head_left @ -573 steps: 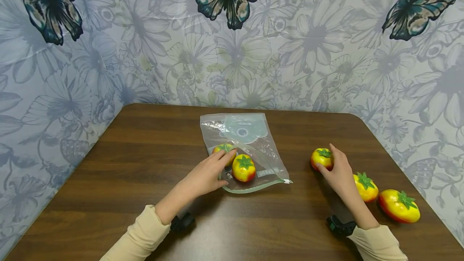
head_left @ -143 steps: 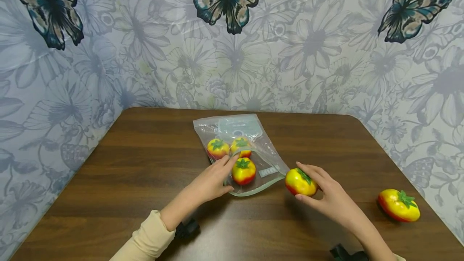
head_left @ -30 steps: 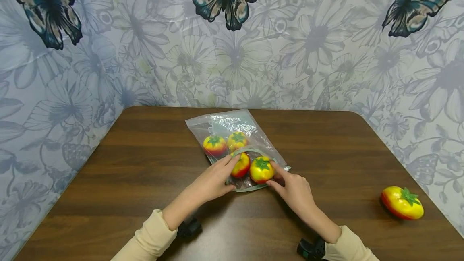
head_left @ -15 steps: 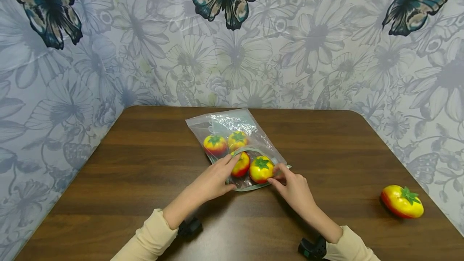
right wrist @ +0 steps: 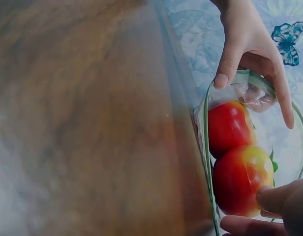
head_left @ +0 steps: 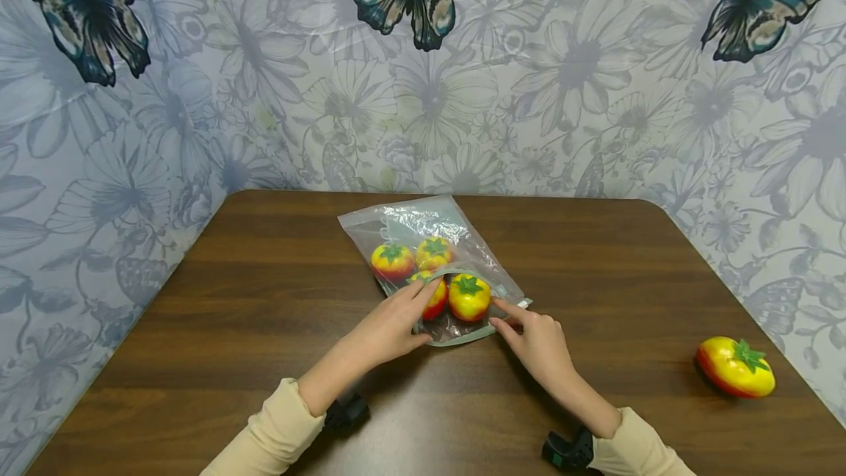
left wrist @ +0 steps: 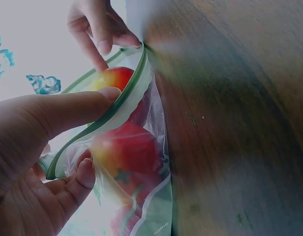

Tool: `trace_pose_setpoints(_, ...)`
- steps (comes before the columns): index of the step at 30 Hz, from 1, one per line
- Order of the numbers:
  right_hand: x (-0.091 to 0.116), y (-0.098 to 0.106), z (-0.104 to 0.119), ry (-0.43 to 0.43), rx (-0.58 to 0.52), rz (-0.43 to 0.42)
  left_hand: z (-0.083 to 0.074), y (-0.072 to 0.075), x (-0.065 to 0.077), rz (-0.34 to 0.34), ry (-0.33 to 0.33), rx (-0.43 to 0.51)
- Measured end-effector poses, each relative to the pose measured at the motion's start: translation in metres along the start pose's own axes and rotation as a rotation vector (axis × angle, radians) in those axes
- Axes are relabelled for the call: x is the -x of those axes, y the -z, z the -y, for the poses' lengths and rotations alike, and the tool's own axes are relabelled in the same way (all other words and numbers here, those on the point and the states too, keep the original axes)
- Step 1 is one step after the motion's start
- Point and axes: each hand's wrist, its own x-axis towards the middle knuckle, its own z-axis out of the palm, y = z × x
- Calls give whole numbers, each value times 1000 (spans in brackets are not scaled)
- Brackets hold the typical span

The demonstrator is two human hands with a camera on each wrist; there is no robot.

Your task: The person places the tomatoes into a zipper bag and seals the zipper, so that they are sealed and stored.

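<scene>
A clear zip bag (head_left: 479, 248) with a green rim lies on the table, its mouth toward me. My left hand (head_left: 377, 325) grips the rim; in the left wrist view its thumb lies over the green zip strip (left wrist: 136, 73) and its fingers curl at the plastic. Inside the mouth sits a red-and-yellow toy tomato (head_left: 470, 297) with a green star-shaped top. Beside it another tomato (head_left: 438, 303) is partly hidden by my left fingers. Two more show deeper through the plastic. My right hand (head_left: 542, 347) is at the mouth's right side, index finger extended to the front tomato (right wrist: 242, 179).
One more toy tomato (head_left: 735, 367) lies on its side near the right edge of the brown wooden table (head_left: 634, 270). A floral cloth with butterflies hangs behind the table. Black wrist cameras sit under both forearms.
Several seconds ago my right hand carried the front tomato to the bag. Over the last second that tomato slid deeper into the mouth, and my right fingers loosened from round it. The left hand stays put.
</scene>
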Motion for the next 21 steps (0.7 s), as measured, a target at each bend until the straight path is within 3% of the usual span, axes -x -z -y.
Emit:
trace_pose_setpoints(6, 0, 1, 2, 22, 29, 18, 0, 0, -1, 3, 2, 1)
trace_pose_setpoints(13, 2, 1, 2, 41, -102, -13, -1, 0, -1, 17, 4, 1)
trace_pose_setpoints(21, 5, 6, 3, 106, -46, 103, -1, 0, 0, 3, -4, 4)
